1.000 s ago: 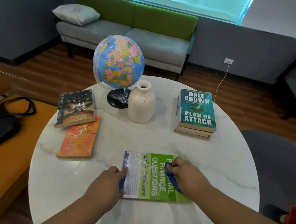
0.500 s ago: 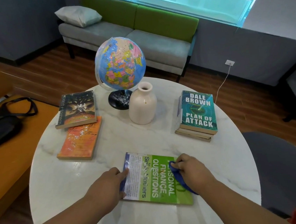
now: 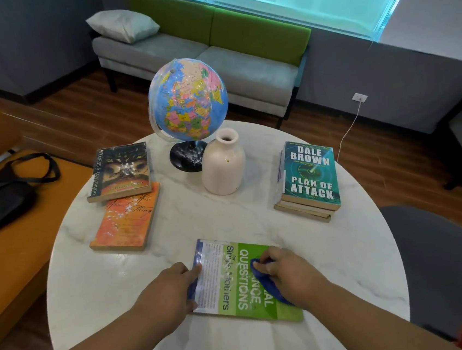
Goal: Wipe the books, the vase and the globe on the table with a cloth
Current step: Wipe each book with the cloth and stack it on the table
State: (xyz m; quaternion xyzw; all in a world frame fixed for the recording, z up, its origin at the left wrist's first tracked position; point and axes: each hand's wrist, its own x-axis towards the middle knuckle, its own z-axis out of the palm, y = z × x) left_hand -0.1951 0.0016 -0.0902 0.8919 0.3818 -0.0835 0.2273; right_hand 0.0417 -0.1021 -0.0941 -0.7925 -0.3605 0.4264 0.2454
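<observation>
Bunching one blue cloth (image 3: pixel 266 280) on the green paperback (image 3: pixel 235 282) at the white marble bench's (image 3: pixel 347 262) near edge, the right hand (image 3: pixel 288 274) curls; the left hand (image 3: pixel 168 292) grips its side. Beyond: one orange paperback (image 3: pixel 126 217), one dark paperback (image 3: pixel 121 172), one teal-topped stack (image 3: pixel 308 178), one blue globe (image 3: pixel 187 99), one cream vase (image 3: pixel 223 167).

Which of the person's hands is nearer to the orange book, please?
Left. The left hand holds the left edge of the green book, just in front and right of the orange book; the right hand grips the blue cloth farther right on that cover.

"DALE BROWN PLAN OF ATTACK" on teal book (image 3: pixel 309 175), "QUESTIONS" on green book (image 3: pixel 235 284), "GUARDIANS" on dark book (image 3: pixel 97 174)
</observation>
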